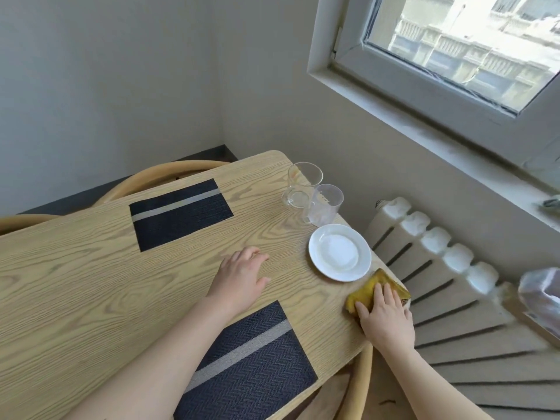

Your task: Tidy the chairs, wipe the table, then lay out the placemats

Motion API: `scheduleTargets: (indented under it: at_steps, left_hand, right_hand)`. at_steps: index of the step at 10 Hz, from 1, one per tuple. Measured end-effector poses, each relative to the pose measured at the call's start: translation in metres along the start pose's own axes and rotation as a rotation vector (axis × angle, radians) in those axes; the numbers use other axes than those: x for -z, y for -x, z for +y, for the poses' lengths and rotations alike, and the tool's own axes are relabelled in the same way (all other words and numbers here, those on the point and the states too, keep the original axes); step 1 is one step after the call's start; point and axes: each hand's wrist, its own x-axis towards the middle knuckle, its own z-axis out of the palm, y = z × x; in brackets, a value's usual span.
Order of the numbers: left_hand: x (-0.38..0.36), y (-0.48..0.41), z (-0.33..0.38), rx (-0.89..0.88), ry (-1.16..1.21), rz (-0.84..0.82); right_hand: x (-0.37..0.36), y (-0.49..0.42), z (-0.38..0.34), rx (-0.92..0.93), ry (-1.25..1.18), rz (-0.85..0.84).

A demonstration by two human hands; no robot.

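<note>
Nearby, a cloth (368, 291) sat at the table (75, 283) edge.
The right hand (385, 316) pressed flat on it beside the plate (339, 253); the left hand (242, 277) rested slack, empty.

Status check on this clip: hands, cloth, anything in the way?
Left hand open on table. Right hand presses cloth at table edge. Plate just beside cloth, two glasses beyond.

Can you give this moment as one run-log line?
left hand: rests on light wooden table | right hand: presses yellow cloth beside round white plate | far dark woven placemat, near placemat: laid
</note>
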Motion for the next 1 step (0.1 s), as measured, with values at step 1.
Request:
scheduleTargets:
  at_steps: [1]
  left_hand:
    - [0.0026,0.0054,-0.0005,-0.006,-0.017,0.009]
  right_hand:
    - [0.0051,0.0052,-0.0057,0.004,-0.02,0.043]
